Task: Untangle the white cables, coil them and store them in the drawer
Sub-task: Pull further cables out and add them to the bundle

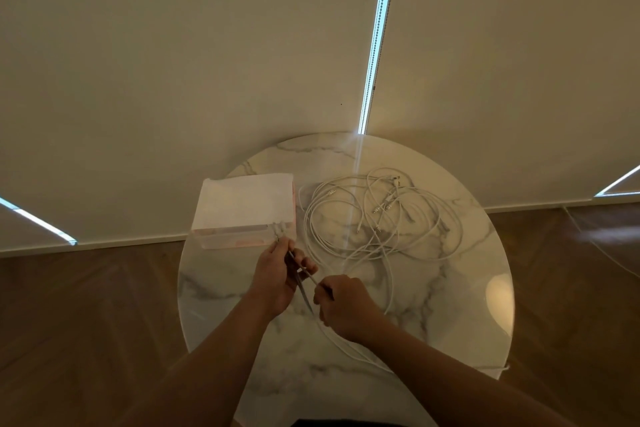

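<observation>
A tangle of white cables [377, 218] lies spread over the right half of the round marble table [467, 288], several plug ends showing near the back. My left hand [277, 276] grips a cable near its plug ends, which stick up in front of the drawer box [242, 208]. My right hand [346, 305] pinches the same cable a short way along, and a stretch runs taut between the two hands. More cable trails from under my right hand toward the table's near right edge. The white and pink drawer box stands at the table's left back.
The table stands against a wall of cream roller blinds [207, 62] with bright slits of daylight. Wooden floor [86, 322] surrounds the table on both sides. A thin cord [602, 246] hangs over the floor at right.
</observation>
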A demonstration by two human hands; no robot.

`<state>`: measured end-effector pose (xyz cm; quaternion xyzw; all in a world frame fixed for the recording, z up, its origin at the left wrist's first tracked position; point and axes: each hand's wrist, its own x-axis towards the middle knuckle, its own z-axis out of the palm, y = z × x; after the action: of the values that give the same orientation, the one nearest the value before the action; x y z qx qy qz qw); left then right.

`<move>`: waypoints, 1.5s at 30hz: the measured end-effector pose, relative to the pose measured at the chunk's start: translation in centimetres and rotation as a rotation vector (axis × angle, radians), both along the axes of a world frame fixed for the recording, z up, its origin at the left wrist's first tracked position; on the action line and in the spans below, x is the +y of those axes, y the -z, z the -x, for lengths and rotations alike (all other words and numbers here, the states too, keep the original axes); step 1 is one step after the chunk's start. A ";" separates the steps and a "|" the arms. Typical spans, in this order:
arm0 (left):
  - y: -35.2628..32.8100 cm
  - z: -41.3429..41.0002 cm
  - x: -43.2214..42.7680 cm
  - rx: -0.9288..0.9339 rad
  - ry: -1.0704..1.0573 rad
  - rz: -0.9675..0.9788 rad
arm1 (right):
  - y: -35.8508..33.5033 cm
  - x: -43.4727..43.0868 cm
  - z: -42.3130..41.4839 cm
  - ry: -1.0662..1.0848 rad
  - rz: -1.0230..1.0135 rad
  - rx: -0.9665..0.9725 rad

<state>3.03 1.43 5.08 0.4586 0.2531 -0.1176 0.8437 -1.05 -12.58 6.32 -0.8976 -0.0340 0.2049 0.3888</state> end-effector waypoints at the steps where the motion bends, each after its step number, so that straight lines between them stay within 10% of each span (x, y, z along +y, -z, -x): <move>1: -0.1 0.1 -0.1 0.009 0.005 0.000 | 0.2 -0.3 0.1 -0.008 0.007 -0.018; 18: 1.5 -0.1 6.8 0.128 -0.297 -0.159 | 6.6 -12.1 2.0 -0.286 0.416 -0.162; 30: 1.5 2.0 4.6 0.059 0.273 -0.640 | 4.1 -12.6 -1.3 -0.035 0.177 -0.189; 45: 0.1 2.1 -1.5 0.098 0.596 -0.349 | 2.3 -5.7 -4.0 -0.302 0.311 -0.304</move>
<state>0.95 -0.05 4.98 0.6434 0.1647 -0.3357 0.6680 2.92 -18.30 4.03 -0.9518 -0.1938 0.1262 0.2017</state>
